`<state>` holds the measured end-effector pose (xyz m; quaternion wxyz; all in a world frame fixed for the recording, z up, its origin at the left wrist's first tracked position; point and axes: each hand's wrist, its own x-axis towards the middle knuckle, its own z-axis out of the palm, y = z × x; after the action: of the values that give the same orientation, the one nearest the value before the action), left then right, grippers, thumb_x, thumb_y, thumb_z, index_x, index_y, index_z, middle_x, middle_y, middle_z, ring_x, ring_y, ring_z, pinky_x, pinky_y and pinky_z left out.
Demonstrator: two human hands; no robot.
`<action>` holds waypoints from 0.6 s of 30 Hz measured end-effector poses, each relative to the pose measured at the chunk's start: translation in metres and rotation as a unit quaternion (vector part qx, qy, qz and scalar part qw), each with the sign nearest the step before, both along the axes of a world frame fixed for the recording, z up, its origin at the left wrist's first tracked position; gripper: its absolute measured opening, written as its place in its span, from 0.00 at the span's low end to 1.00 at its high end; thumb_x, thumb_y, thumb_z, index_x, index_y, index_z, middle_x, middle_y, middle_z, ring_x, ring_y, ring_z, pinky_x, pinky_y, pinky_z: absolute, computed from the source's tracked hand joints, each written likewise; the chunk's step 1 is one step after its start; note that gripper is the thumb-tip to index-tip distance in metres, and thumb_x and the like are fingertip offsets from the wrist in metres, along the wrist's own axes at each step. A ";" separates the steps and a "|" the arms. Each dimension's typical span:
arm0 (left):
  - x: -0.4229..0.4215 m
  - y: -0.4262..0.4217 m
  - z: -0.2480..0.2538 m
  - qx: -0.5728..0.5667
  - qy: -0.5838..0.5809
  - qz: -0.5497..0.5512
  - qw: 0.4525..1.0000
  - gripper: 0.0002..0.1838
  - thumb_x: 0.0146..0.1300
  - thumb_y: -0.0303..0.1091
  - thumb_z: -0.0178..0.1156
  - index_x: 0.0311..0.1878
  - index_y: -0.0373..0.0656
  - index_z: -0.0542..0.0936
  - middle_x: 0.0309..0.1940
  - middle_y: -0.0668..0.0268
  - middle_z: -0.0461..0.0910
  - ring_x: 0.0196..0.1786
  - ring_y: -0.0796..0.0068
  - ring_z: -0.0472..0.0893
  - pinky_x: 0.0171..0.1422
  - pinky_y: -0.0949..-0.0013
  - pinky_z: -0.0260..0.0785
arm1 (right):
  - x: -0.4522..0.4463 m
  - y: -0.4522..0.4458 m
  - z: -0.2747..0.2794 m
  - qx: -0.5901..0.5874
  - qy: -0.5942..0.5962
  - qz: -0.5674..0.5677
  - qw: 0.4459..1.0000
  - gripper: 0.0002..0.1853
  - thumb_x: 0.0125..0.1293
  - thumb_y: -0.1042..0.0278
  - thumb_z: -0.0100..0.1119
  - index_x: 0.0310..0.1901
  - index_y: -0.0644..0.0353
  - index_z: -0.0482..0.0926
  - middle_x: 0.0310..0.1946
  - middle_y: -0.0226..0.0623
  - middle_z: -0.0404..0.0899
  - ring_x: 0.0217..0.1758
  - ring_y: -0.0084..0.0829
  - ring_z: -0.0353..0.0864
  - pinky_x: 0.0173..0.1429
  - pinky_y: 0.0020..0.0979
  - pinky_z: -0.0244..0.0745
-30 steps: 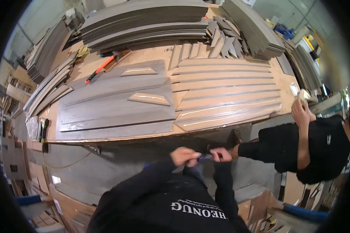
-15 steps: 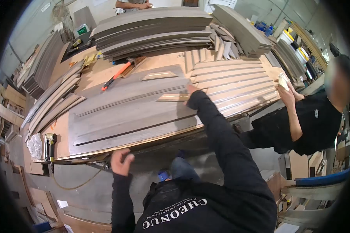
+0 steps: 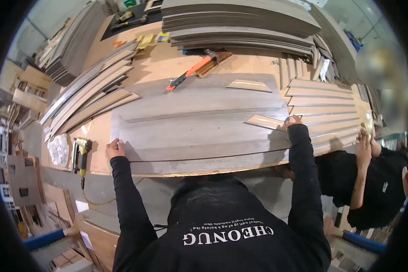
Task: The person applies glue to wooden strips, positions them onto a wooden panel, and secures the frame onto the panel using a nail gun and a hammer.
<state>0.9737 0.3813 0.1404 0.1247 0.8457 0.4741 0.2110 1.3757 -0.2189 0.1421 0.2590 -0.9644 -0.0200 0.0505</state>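
A wide grey panel (image 3: 204, 129) lies on the bench in front of me, with long grooves across it. My left hand (image 3: 115, 148) is closed at its left edge, fingers curled over the border. At the right edge my right hand (image 3: 293, 121) pinches the panel, beside the tip of a small tan trapezoid piece (image 3: 265, 121). Another trapezoid piece (image 3: 249, 85) with a glossy line rests farther back on the panel. Right of the panel, several tan strips (image 3: 324, 102) lie side by side.
A hammer (image 3: 190, 72) with an orange handle lies behind the panel. Grey boards (image 3: 240, 20) are stacked at the back. Curved strips (image 3: 95, 86), a plastic bag (image 3: 59, 149) and a nail gun (image 3: 81, 156) are at left. A co-worker (image 3: 376, 181) stands at right.
My left hand has come up from in front of the bench to the panel's left edge. My right hand has drawn back to its right edge. The view has shifted left.
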 end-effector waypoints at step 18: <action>-0.047 0.124 0.007 0.067 0.055 -0.041 0.995 0.22 0.57 0.40 0.58 0.52 0.39 0.73 0.39 0.52 0.72 0.34 0.64 0.76 0.35 0.65 0.69 | -0.146 0.132 0.100 -0.052 -0.072 0.098 0.991 0.34 0.46 0.56 0.63 0.57 0.55 0.64 0.44 0.43 0.74 0.49 0.40 0.73 0.54 0.38 0.65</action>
<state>0.9269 0.5052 0.1478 0.0503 0.8812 0.4298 0.1904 1.2300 -0.0867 0.2416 0.2000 -0.9711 -0.1300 0.0073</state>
